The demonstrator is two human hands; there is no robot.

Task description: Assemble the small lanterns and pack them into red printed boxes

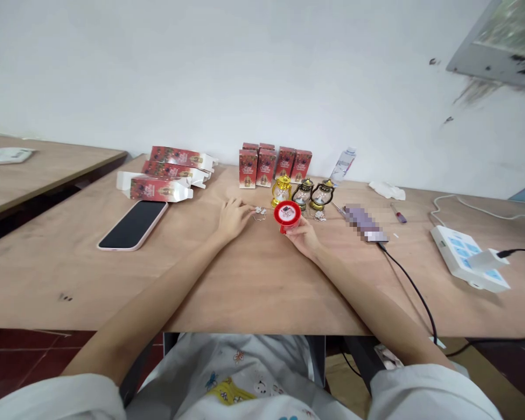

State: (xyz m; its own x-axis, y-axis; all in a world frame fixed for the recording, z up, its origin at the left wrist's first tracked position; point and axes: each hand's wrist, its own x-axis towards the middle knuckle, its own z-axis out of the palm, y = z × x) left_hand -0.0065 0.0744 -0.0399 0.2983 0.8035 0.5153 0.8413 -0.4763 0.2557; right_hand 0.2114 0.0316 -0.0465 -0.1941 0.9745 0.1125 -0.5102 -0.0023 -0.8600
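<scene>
My right hand (305, 238) grips a small red lantern (287, 214), tipped so that its round underside, with a pale disc in the middle, faces me. To the left, my left hand (235, 219) rests low over the table, fingers apart. Its fingertips reach the edge of a little cluster of small whitish parts and thin wire pieces (259, 212). Behind the red lantern stand a gold lantern (282, 191) and two dark bronze lanterns, one in the middle (303, 193) and one on the right (322, 194). More small pieces (319, 216) lie in front of these.
Several red printed boxes (257, 168) stand by the wall; opened boxes (160, 189) lie left. A dark-screened phone (133, 226) is nearer me. Rightward are a bottle (343, 165), tissue (387, 190), cabled phone (365, 223), screwdriver (398, 213) and power strip (459, 254).
</scene>
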